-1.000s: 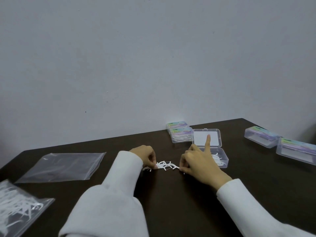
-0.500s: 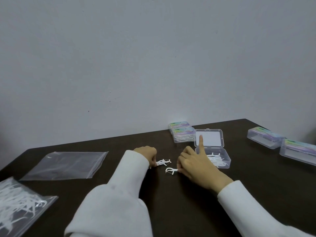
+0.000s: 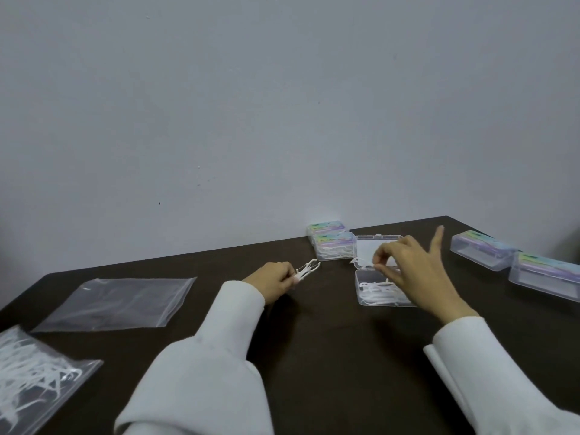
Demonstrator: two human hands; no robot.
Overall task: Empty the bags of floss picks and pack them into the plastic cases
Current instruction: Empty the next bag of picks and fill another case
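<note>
Looks like the job's maybe partway through. Using the open case as my reference: two closed cases stacked just behind it to the left already have picks in them, and two more closed cases sit well off to its right, though I can't tell if those are filled. The open case has a handful of picks in the bottom, so it's got room left. Way over to its left there's a flat empty bag, and nearer the counter edge a full bag that hasn't been dumped yet, so plenty still to go.

Right hand is hovering right over the open case, thumb and fingers pinching a single floss pick just above its back rim, index finger sticking up. Left hand is just left of the case, grip closed around a small bunch of picks held off the counter.
</note>
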